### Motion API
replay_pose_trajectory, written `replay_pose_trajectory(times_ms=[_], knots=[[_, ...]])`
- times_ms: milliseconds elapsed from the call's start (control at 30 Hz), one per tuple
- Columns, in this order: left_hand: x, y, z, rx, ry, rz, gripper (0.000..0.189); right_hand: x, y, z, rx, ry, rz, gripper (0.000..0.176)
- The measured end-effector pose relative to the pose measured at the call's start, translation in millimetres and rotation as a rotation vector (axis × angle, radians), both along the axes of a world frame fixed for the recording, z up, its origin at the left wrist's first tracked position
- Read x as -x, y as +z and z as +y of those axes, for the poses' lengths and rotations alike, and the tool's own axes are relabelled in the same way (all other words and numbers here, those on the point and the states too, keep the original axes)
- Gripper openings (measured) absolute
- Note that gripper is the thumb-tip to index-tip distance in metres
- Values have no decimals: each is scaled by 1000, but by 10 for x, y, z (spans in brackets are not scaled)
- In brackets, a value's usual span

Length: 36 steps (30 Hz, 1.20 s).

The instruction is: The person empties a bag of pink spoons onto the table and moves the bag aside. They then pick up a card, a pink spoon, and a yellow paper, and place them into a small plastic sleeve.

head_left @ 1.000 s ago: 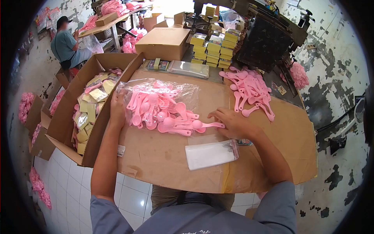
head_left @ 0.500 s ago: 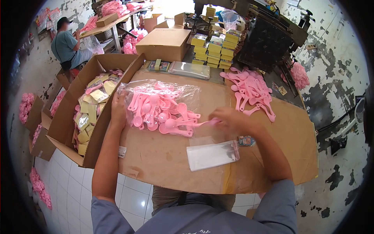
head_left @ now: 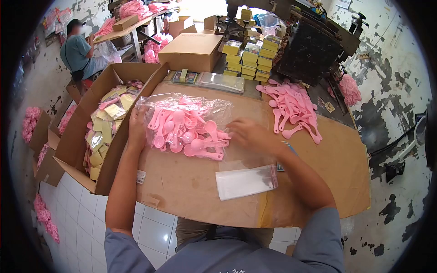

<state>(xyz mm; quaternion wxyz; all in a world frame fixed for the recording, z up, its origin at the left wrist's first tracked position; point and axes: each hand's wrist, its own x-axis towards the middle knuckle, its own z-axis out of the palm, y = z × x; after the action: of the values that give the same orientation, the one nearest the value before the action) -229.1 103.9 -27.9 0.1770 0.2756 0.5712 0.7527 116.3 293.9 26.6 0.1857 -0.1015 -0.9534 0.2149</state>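
Note:
A clear plastic bag (head_left: 217, 108) full of pink spoons (head_left: 180, 119) lies on the cardboard-covered table. My left hand (head_left: 137, 125) is closed on the bag's left edge. At the bag's right side, my right hand (head_left: 250, 134) is slightly blurred, its fingers apart beside the spoon handles, with nothing visible in them. Below it rests a stack of clear plastic sleeves (head_left: 246, 182). A small printed card pack (head_left: 280, 167) is partly hidden by my right forearm. Farther right is a loose pile of pink spoons (head_left: 293, 104).
An open carton (head_left: 109, 179) holding packed yellow cards (head_left: 104, 127) stands left of the table. Behind are a closed carton (head_left: 191, 48), stacked yellow card blocks (head_left: 249, 59) and a dark machine (head_left: 305, 52). Another person (head_left: 77, 52) sits at the back left.
My right hand has moved left to the bag's side. The pink spoon it held is no longer visible in its fingers. My left hand stays at the bag's left edge.

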Motion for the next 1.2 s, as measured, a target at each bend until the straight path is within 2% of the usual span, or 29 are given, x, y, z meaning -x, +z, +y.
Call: replay_pose_trajectory(times_ms=[200, 300, 500, 700, 800, 900, 1000, 1067, 1133, 1200], knots=[[-56, 46, -24, 0, 8, -28, 37, 319, -21, -54, -78, 8, -214, 28], [1, 9, -2, -1, 1, -25, 36, 347, -35, 117, 80, 57, -289, 29], [7, 0, -2, 9, -11, -12, 35, 193, 84, -78, 3, 37, -327, 43], [7, -27, 1, 1, 10, -35, 40, 166, -32, -230, -96, 53, -187, 40], [35, -30, -1, 25, 7, -12, 42, 114, -178, -164, -291, 187, 18, 39], [-17, -6, 0, 20, 35, -20, 42, 84, -180, -103, -314, 242, 23, 45], [-2, 21, -26, 47, 24, -2, 42, -85, 113, -26, -206, 128, -141, 45], [53, -43, -15, 31, -8, -12, 41, -233, 404, 102, 26, 30, -272, 44], [-7, 11, -13, 26, 5, -25, 40, -496, 532, 466, -193, 15, -282, 42], [-34, 28, -6, 27, 11, -23, 39, -704, 824, 487, -109, -260, -287, 40]])
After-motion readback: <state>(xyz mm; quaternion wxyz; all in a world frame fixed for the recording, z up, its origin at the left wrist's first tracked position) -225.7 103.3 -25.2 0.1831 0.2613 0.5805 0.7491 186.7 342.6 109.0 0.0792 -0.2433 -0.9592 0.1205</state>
